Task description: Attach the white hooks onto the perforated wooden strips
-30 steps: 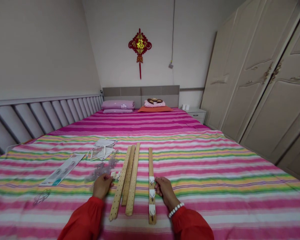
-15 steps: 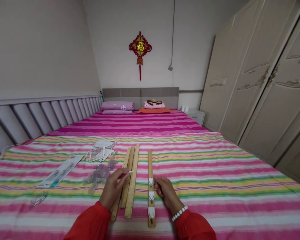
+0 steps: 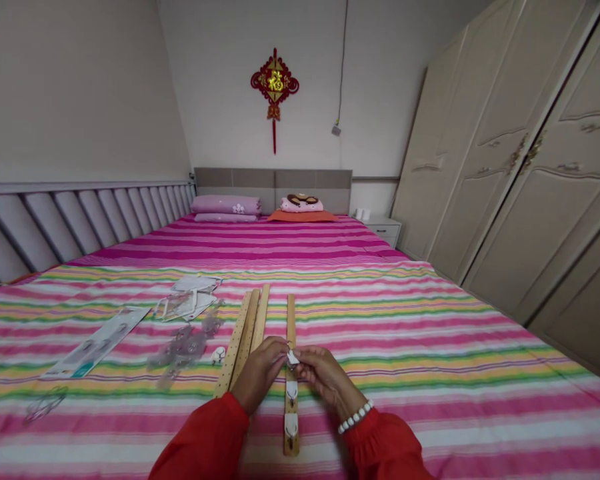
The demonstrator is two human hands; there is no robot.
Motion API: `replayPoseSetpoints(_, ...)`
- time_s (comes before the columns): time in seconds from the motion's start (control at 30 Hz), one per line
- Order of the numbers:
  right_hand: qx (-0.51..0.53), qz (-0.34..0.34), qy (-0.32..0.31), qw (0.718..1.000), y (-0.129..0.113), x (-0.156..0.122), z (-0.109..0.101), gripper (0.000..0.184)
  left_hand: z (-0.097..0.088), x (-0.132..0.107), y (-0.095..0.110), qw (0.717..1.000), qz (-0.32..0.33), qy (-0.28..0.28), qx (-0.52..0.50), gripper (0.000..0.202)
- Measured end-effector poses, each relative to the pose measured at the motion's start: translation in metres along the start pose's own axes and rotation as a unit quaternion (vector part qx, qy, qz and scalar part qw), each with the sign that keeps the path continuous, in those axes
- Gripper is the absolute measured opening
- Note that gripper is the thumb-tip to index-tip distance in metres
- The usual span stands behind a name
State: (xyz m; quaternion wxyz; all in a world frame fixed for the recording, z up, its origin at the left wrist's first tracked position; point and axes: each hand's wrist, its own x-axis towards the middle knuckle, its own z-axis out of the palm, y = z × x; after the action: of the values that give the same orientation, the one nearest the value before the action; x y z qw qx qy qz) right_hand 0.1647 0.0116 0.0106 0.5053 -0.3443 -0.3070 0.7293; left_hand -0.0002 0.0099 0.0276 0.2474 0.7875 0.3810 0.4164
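A home bedroom: striped bed, pillows, wardrobe.

Around the striped bedspread
Red knot ornament at twelve o'clock, pillows below it, wardrobe at three, packaging card at nine.

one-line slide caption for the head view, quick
Left hand and right hand pinch a white hook over a wooden strip lying on a striped bed.
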Motion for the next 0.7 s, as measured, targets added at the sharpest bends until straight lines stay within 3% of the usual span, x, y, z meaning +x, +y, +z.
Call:
replayPoseSetpoints(0.07,0.003,-0.012,0.013,1.000,0.000,0.002,-0.001,0.029,0.006,0.003,-0.002,0.993,-0.074,0.041,-0.077,0.020)
replayPoseSetpoints(0.13,-0.015,-0.018,0.029,0.999,0.000,0.004,-0.003,0.030,0.012,0.006,-0.005,0.969,-0.170,0.069,-0.167,0.031)
replayPoseSetpoints(0.23,-0.073,-0.013,0.035,0.997,-0.003,0.007,-0.005,0.032,0.015,0.013,-0.010,0.933,-0.254,0.060,-0.249,0.047)
replayPoseSetpoints(0.33,-0.099,-0.024,0.030,0.994,-0.008,0.012,-0.005,0.033,0.015,0.020,-0.012,0.929,-0.247,0.061,-0.269,0.045)
replayPoseSetpoints(0.53,-0.024,-0.060,0.091,0.994,-0.010,0.023,-0.005,0.033,0.026,0.027,-0.014,0.923,-0.253,0.144,-0.253,0.033)
replayPoseSetpoints(0.7,-0.026,-0.074,0.113,0.990,-0.008,0.030,-0.011,0.023,0.031,0.027,-0.013,0.938,-0.245,0.123,-0.214,0.036)
